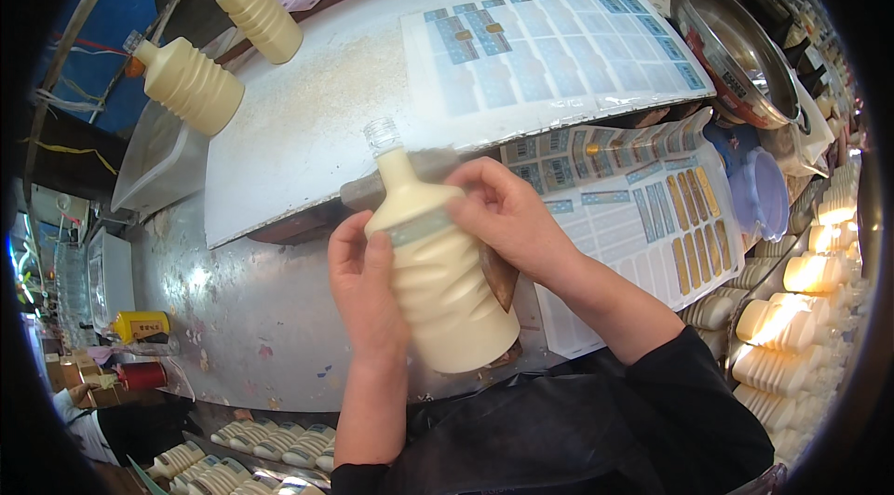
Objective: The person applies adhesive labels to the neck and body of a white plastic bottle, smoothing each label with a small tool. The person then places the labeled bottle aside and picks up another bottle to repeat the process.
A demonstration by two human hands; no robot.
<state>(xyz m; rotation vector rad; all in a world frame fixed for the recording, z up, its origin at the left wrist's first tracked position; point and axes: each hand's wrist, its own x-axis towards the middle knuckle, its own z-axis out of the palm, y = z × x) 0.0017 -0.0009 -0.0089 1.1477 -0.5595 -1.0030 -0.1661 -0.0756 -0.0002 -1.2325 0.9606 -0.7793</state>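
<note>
Two sides of a bottle [445, 295] are being gripped closely by the left hand [361, 281] and right hand [498, 216], apparently so that the strip [417, 228] is being pressed evenly; the bottle is being held tilted at the near edge of the board [312, 99], beside a sheet [605, 248].

"What carries it all?"
"A scuffed grey metal worktable [242, 309], running from left to lower centre of the frame, with a raised white board [307, 113] across the upper centre."
"And on the board?"
"A sheet of blue labels [559, 62], upper right of centre."
"Directly on the metal?"
"A label sheet with gold strips [652, 234], right of centre, and a translucent plastic bin [166, 164], left."
</note>
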